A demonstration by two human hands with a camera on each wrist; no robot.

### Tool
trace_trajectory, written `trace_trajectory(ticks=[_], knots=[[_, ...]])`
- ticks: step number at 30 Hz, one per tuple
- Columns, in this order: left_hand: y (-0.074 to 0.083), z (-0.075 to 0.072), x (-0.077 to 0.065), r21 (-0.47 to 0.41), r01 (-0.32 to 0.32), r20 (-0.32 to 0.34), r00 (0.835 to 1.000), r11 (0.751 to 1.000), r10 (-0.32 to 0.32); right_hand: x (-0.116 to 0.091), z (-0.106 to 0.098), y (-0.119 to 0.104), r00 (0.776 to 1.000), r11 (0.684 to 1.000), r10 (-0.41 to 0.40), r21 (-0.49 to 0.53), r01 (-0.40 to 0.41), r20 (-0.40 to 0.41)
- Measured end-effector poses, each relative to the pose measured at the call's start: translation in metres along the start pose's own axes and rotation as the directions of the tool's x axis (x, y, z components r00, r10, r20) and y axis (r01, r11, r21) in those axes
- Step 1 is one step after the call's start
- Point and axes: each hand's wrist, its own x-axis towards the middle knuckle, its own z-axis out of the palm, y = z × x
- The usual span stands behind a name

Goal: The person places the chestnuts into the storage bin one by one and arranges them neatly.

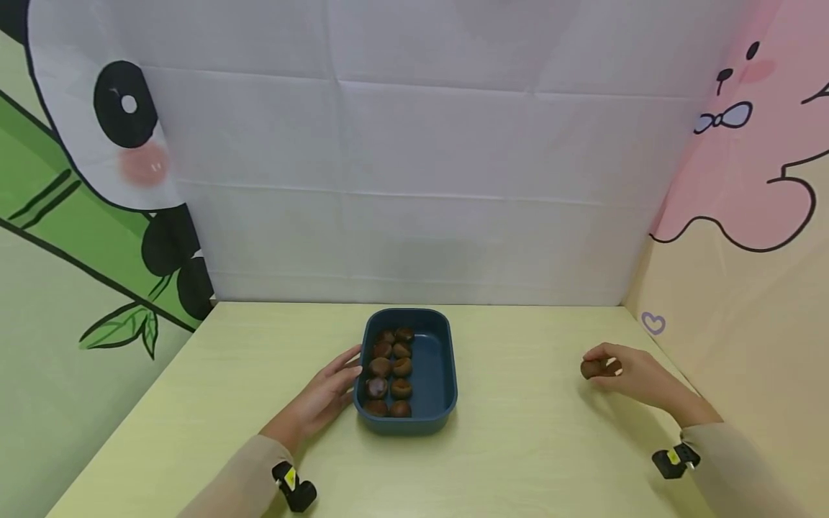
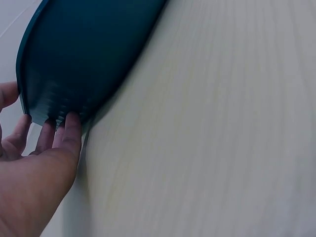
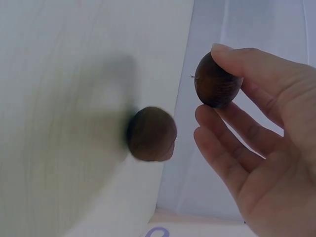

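Note:
A dark blue rectangular box [image 1: 435, 374] stands on the table, with two columns of brown chestnuts [image 1: 401, 367] along its left half and bare floor on the right. My left hand [image 1: 324, 396] rests against the box's left side. In the left wrist view, the fingertips [image 2: 72, 121] touch the outer wall. Well to the right of the box, my right hand [image 1: 637, 374] pinches a chestnut [image 3: 217, 81] between thumb and fingers. Another chestnut [image 3: 150, 133] lies on the table just beside that hand.
The pale yellow wooden table [image 1: 518, 446] ends at a white sheet [image 1: 421, 180] behind. A panda-and-bamboo panel [image 1: 110, 237] stands on the left, a pink cartoon panel [image 1: 764, 180] on the right.

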Motion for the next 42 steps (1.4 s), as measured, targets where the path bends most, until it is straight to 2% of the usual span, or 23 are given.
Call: trace_trajectory(ticks=[8,14,18,27,33,38,42], knots=[[0.0,0.001,0.0,-0.013,0.003,0.008,1.0,1.0,-0.003,0.043,0.021,-0.034,0.993,0.992,-0.094,0.096,0.087,0.07],[-0.002,0.0,0.0,-0.011,0.011,-0.006,1.0,1.0,-0.012,0.075,0.04,-0.067,0.977,0.975,-0.174,0.159,0.154,0.125],[-0.003,0.0,0.001,-0.023,0.012,0.0,1.0,1.0,-0.012,0.096,0.051,-0.088,0.961,0.962,-0.239,0.171,0.215,0.136],[-0.002,0.001,0.001,-0.019,0.013,-0.003,1.0,1.0,-0.013,0.129,0.079,-0.12,0.952,0.944,-0.279,0.214,0.249,0.123],[0.0,0.001,-0.001,-0.012,0.012,-0.003,1.0,1.0,-0.012,0.147,0.101,-0.135,0.937,0.938,-0.316,0.199,0.285,0.149],[0.001,0.001,-0.001,-0.002,0.006,0.003,1.0,1.0,-0.006,0.161,0.119,-0.144,0.915,0.925,-0.368,0.162,0.343,0.165],[0.0,0.001,-0.001,-0.019,0.006,-0.01,1.0,1.0,-0.006,0.17,0.133,-0.147,0.904,0.925,-0.379,0.056,0.376,0.195]])
